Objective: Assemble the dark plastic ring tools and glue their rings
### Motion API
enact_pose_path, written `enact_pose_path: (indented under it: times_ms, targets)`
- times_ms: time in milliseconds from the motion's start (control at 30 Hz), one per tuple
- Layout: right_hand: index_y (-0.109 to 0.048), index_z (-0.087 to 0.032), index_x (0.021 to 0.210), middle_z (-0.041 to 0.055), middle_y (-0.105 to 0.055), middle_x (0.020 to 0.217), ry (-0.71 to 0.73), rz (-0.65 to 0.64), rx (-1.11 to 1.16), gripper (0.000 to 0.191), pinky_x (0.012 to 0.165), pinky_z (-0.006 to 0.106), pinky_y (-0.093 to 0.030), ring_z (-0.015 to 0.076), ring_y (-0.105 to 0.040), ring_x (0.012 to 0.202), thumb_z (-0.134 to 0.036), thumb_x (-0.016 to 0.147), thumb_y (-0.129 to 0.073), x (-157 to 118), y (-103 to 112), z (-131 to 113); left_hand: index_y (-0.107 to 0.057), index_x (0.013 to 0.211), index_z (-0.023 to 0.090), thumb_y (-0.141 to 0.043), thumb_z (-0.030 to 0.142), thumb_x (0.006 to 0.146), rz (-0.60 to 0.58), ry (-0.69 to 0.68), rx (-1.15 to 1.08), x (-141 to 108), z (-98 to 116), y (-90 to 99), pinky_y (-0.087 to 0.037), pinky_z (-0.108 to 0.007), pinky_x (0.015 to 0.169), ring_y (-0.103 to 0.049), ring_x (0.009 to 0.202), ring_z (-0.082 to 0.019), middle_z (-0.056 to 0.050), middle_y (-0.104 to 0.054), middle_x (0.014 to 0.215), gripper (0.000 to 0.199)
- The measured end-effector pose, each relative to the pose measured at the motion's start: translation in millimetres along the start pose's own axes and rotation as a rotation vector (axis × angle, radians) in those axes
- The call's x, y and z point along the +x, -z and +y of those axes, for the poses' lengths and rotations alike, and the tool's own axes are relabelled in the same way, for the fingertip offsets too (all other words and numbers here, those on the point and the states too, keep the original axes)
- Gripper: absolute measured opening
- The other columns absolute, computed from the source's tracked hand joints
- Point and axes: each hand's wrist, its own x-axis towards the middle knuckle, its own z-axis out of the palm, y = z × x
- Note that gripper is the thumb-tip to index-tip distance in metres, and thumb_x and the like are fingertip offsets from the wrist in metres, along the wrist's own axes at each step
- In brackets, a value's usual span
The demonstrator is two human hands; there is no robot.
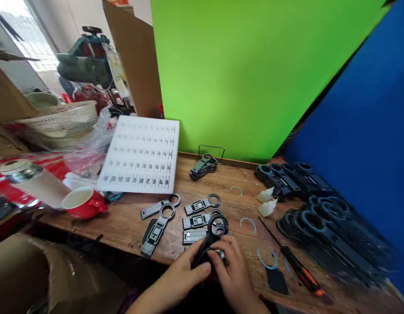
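Near the table's front edge, my left hand [180, 274] is closed around a black ring-ended plastic part [213, 231], its ring tilted up and away from me. My right hand [232, 266] grips the same part from the right, thumb and fingers bent at its lower end, which the hands partly hide. Just beyond lie grey-and-black ring-ended parts [202, 205] in a short column, partly covered by the held one. Left of them, another such part [154, 235] rests at an angle by a second ring-ended part [156, 209].
An orange-and-black screwdriver [302, 270] lies right, beside stacked black parts [336, 231]. Thin blue curved strips [249, 223] and two whitish pieces [267, 207] are scattered nearby. Left stand a white foam tray [139, 152], a red mug [86, 209] and a flask [41, 185]. Green and blue panels [254, 78] border the table.
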Motion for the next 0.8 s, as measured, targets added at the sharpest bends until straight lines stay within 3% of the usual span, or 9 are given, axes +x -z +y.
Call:
enact_pose_path:
  times_ms: [67, 167, 267, 400, 567, 800]
  targets:
    - [-0.06, -0.023, 0.09, 0.0042, -0.06, 0.089, -0.052, 0.037, -0.02, 0.015, 0.072, 0.03, -0.05, 0.018, -0.059, 0.084, -0.034, 0.087, -0.051, 2, 9, 5, -0.046, 0.131, 0.019, -0.06, 0.049, 0.076, 0.041, 0.081, -0.005, 7, -7, 8.7, -0.041, -0.038, 0.098, -0.052, 0.117, -0.027, -0.01, -0.055, 0.132, 0.064]
    - [-0.059, -0.022, 0.096, 0.0057, -0.061, 0.092, -0.119, 0.068, -0.085, 0.018, 0.074, 0.032, -0.05, 0.0192, -0.059, 0.086, -0.034, 0.088, -0.049, 0, 20, 23, -0.048, 0.129, 0.014, -0.054, 0.053, 0.077, 0.111, 0.096, 0.172, 30, -8, 30.7, -0.048, -0.041, 0.086, -0.062, 0.099, -0.028, -0.014, -0.063, 0.119, 0.065]
    - [-0.06, -0.022, 0.096, 0.007, -0.063, 0.093, -0.166, 0.085, -0.174, 0.019, 0.077, 0.034, -0.051, 0.0209, -0.06, 0.089, -0.035, 0.088, -0.049, -12, 28, 53, -0.057, 0.12, 0.014, -0.051, 0.046, 0.079, 0.235, -0.055, 0.57, 68, 5, 59.0, -0.043, -0.036, 0.095, -0.058, 0.108, -0.026, -0.011, -0.065, 0.117, 0.053]
    - [-0.06, -0.021, 0.096, 0.0072, -0.064, 0.092, -0.203, 0.096, -0.234, 0.02, 0.077, 0.035, -0.051, 0.0212, -0.061, 0.088, -0.034, 0.089, -0.047, -29, 27, 81, -0.062, 0.115, 0.018, -0.048, 0.036, 0.081, 0.334, -0.094, 0.782, 128, 19, 83.2, -0.039, -0.038, 0.099, -0.057, 0.111, -0.025, -0.009, -0.066, 0.118, 0.04]
    - [-0.059, -0.021, 0.098, 0.0059, -0.064, 0.093, -0.22, -0.015, -0.23, 0.018, 0.076, 0.033, -0.052, 0.0195, -0.062, 0.088, -0.028, 0.09, -0.045, -31, 22, 82, -0.065, 0.108, 0.016, -0.041, 0.027, 0.085, 0.383, -0.07, 0.991, 173, 10, 89.4, -0.039, -0.041, 0.096, -0.057, 0.108, -0.027, -0.013, -0.067, 0.111, 0.035]
    - [-0.059, -0.022, 0.099, 0.0049, -0.064, 0.094, -0.259, -0.068, -0.217, 0.018, 0.077, 0.032, -0.051, 0.0188, -0.062, 0.089, -0.027, 0.09, -0.044, -27, 24, 80, -0.068, 0.101, 0.014, -0.042, 0.025, 0.085, 0.412, -0.087, 1.171, 182, -3, 88.2, -0.043, -0.04, 0.092, -0.058, 0.101, -0.026, -0.014, -0.064, 0.104, 0.032]
